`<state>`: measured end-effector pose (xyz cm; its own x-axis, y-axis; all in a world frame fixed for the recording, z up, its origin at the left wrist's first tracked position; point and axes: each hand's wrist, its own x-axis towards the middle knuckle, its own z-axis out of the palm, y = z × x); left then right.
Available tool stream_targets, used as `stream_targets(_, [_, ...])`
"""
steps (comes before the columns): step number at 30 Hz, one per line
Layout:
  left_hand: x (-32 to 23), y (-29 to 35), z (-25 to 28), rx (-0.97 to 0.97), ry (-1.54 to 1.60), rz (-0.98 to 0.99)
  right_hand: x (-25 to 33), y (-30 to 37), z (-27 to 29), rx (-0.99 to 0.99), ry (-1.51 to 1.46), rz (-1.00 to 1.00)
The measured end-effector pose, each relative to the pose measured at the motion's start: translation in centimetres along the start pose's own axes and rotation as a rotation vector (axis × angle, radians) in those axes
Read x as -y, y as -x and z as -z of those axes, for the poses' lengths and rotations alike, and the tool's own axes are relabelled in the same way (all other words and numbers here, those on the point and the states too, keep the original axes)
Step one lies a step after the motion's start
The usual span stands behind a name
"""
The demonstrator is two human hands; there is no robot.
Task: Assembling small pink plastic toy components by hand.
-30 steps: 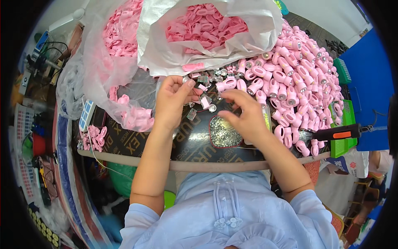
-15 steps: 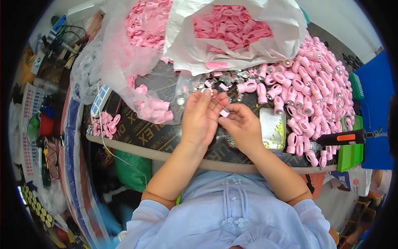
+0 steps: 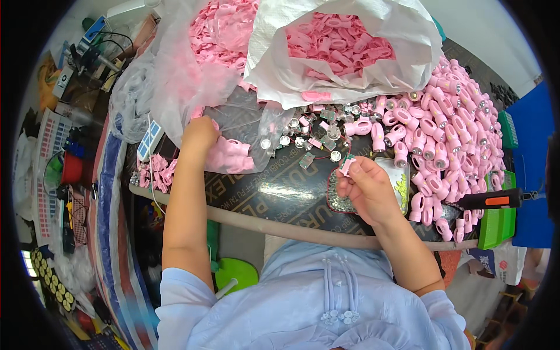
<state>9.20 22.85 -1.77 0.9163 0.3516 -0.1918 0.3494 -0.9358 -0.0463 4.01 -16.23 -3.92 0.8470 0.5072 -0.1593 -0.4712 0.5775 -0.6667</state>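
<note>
The right hand (image 3: 368, 188) pinched a small pink-and-green part (image 3: 346, 167) toward the desk (image 3: 256, 191)'s front edge while the left hand (image 3: 200, 135), grip hidden, apparently sought pink shells (image 3: 230, 156) toward its left edge, next needing one lifted free.

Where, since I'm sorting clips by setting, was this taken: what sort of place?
Probably a small assembly workshop: a big heap of pink torch-like pieces, small electronic parts scattered on the worktable, and an open white sack holding many pink plastic pieces.
</note>
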Motion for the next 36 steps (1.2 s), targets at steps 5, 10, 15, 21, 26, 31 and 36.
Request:
stream_targets(5, [2.0,-0.1,-2.1,-0.263,0.205,-0.089,0.0,-0.1,-0.9,0.001,0.013,-0.035])
stream_targets(10, [-0.2,2.5,-1.9,-0.296,0.594,-0.266,0.2,-0.5,-0.6,-0.024,0.036,-0.054])
stream_targets(15, [-2.8,4.6,-1.5,-0.472,0.751,-0.458,0.0,-0.6,-0.4,0.007,0.034,-0.061])
stream_targets(21, [-8.5,8.3,-0.7,0.197,1.553,-0.365,-0.4,-1.2,-0.3,0.054,0.066,0.02])
stream_targets(26, [-14.1,12.1,-2.0,-0.039,1.275,-0.581,0.4,-1.1,-1.7,0.041,0.272,-0.108])
stream_targets(31, [-14.1,13.3,-1.9,0.512,1.793,-0.561,0.5,-0.5,0.4,0.015,0.128,-0.149])
stream_targets(36, [-14.3,13.7,-4.0,0.35,1.761,-0.599,0.6,-0.1,0.2,0.019,0.066,-0.188])
